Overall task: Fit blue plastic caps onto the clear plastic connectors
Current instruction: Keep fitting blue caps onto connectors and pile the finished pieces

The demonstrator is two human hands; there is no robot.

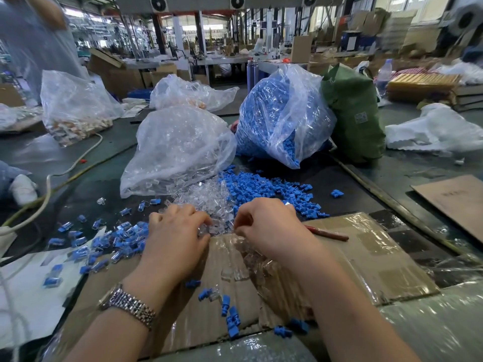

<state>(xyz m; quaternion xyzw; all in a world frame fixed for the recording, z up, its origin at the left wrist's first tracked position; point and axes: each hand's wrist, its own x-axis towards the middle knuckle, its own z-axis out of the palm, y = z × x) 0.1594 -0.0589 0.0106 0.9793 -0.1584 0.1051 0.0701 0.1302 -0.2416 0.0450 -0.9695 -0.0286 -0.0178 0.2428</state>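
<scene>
Nearest us, our two bare forearms reach over a flat, tape-wrapped brown cardboard sheet (352, 259) on the counter. Our left hand (175, 244) curls its fingers into the loose heap of clear plastic connectors (206, 197); our right hand (266, 226) curls beside it, though we cannot tell what either grip holds. Small blue plastic caps (261, 184) lie spilled just beyond, and capped pieces (109, 241) to the left. We judge we are picking a connector; next comes a cap, aligned and pressed on. No writing is legible.
</scene>
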